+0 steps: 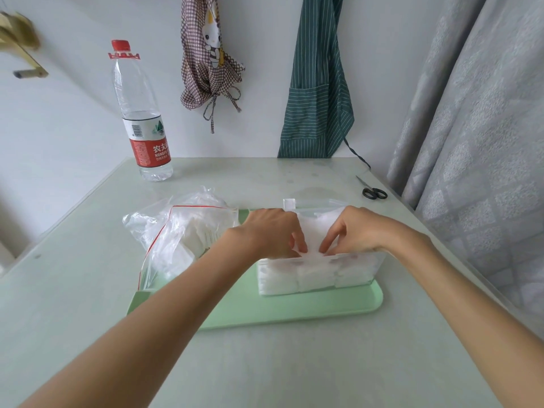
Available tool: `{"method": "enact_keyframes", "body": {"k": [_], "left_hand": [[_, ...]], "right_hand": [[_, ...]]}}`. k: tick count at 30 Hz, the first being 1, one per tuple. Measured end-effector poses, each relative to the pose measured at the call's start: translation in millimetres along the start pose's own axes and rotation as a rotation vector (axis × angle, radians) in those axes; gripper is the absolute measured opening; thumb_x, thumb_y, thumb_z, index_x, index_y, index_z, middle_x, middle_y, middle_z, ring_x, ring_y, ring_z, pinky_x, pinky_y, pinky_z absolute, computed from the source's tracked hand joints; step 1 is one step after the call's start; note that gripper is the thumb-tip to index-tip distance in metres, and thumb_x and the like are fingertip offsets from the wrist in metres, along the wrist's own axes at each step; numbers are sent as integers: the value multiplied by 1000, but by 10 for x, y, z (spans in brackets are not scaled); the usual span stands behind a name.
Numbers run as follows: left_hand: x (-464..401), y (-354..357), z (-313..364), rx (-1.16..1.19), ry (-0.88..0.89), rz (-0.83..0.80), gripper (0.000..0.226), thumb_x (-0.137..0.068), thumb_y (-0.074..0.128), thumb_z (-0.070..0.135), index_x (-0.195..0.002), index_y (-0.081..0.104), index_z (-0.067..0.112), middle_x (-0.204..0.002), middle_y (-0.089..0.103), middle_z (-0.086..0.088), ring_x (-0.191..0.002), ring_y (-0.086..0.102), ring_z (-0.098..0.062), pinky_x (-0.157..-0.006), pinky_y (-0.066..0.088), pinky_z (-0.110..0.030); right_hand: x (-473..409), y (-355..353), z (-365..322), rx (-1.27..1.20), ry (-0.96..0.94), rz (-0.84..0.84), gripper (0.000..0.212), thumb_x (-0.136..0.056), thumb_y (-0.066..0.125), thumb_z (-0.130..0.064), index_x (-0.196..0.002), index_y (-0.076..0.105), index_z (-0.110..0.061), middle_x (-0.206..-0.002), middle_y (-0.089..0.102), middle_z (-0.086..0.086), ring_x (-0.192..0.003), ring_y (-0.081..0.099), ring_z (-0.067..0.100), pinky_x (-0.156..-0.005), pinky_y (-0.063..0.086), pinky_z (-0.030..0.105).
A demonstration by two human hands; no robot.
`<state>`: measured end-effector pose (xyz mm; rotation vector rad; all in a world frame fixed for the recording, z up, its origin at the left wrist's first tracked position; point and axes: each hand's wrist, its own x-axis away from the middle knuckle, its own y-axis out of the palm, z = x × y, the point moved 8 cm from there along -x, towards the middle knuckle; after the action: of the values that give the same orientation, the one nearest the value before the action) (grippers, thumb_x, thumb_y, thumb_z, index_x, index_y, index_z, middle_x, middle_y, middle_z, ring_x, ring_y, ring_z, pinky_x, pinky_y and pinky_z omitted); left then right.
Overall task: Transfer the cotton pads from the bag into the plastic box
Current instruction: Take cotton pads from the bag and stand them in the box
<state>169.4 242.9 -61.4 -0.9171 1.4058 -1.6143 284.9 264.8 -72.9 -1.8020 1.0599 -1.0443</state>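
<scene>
Take the green tray (294,310) as your landmark and read across it from the left. On its left end lies the zip bag (182,231), mouth slack and partly off the tray's near-left edge; white cotton pads (194,240) are visible through the plastic, so the bag is not yet empty. Your left hand (273,234) reaches over the tray's middle to the near rim of the plastic box (321,272), its fingers curled down and pinching a wad of pads (313,231) at the box's opening. On the tray's right end stands the box itself, and through its clear front wall you can see three stacks of pads side by side, filling it nearly to the rim. Your right hand (356,231) mirrors the left, with fingertips pinching the same wad from the other side. My judgement: most of the transfer is done, this batch is being tucked in, and what remains is the handful left in the bag, though whether the box has room for it all cannot be told from here.
</scene>
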Motion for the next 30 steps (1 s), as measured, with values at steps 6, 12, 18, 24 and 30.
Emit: {"method": "enact_keyframes", "body": {"k": [6, 12, 18, 24, 30], "left_hand": [[209, -161, -123, 116, -22, 42, 23, -84, 67, 34, -106, 69, 37, -87, 58, 17, -89, 54, -6, -68, 32, -21], [1140, -558, -922, 248, -385, 598, 30, -80, 70, 35, -107, 62, 43, -98, 59, 23, -95, 53, -2, -73, 37, -25], [1579, -161, -1811, 393, -767, 354, 54, -71, 72, 56, -110, 50, 25, -105, 58, 12, -99, 58, -14, -75, 35, -29], [1529, 66, -1933, 488, -683, 204, 15, -84, 65, 39, -86, 64, 24, -87, 69, 7, -90, 61, -17, -76, 43, -27], [1508, 173, -2018, 766, -685, 192, 13, -94, 52, 22, -82, 54, 17, -88, 73, 8, -88, 69, -17, -78, 51, -33]], "right_hand": [[52, -56, -1, -132, 23, -38, 10, -72, 78, -24, -73, 75, -33, -66, 67, -2, -56, 51, 10, -57, 37, 23], [301, -352, -52, -390, 0, 625, 12, -79, 71, -27, -72, 67, -37, -69, 67, -10, -72, 63, 15, -73, 50, 33], [335, -43, -1066, -400, -288, 661, 12, -79, 72, -21, -78, 70, -33, -67, 64, -18, -72, 58, 4, -67, 46, 25], [220, 454, -1901, -72, -477, 775, 6, -74, 73, -37, -70, 73, -32, -63, 63, -11, -75, 51, 16, -68, 27, 29], [-40, 876, -2032, 301, -298, 742, 36, -64, 74, -58, -53, 68, -24, -63, 58, -4, -77, 52, 23, -70, 22, 34]]}}
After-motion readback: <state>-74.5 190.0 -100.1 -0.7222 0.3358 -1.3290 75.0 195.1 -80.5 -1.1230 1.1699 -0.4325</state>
